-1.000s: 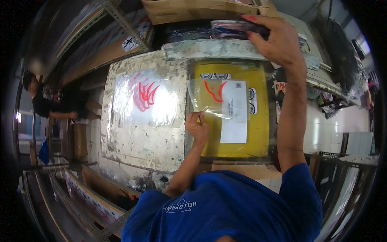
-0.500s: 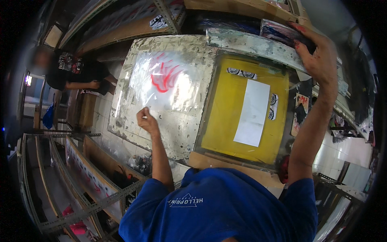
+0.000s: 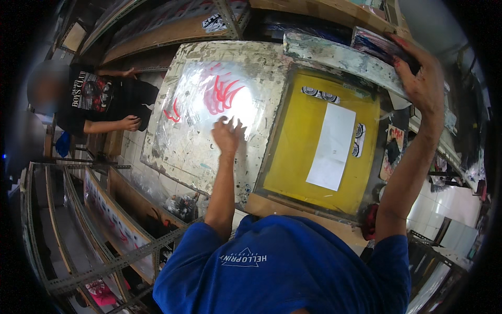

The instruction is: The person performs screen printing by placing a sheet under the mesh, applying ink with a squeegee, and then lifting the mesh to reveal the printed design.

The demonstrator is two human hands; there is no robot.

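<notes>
My left hand (image 3: 227,135) is over the pale, stained table (image 3: 167,137), its fingers apart at the near edge of a clear plastic sheet (image 3: 193,86) with red streaked shapes. A smaller red mark (image 3: 172,111) shows at the sheet's left. At the upper right, my right hand (image 3: 424,81) curls its thumb and fingers round the right end of a paint-smeared board (image 3: 374,44). Below that is a paint-crusted bar (image 3: 334,56). Right of the table's middle lies a yellow mesh screen (image 3: 290,141), with a white sheet (image 3: 331,149) and two black-and-white printed strips (image 3: 320,94) on it.
At the left stands another person in a black shirt (image 3: 94,99). Metal shelving (image 3: 99,225) with wooden boards fills the lower left, and another rack (image 3: 172,34) runs along the far side. A printed card (image 3: 392,149) lies right of the screen. More racks (image 3: 439,261) stand lower right.
My left hand has moved right and its fingers have spread. A red mark now shows at the sheet's left. The other person has come further into view. My right hand keeps its hold.
</notes>
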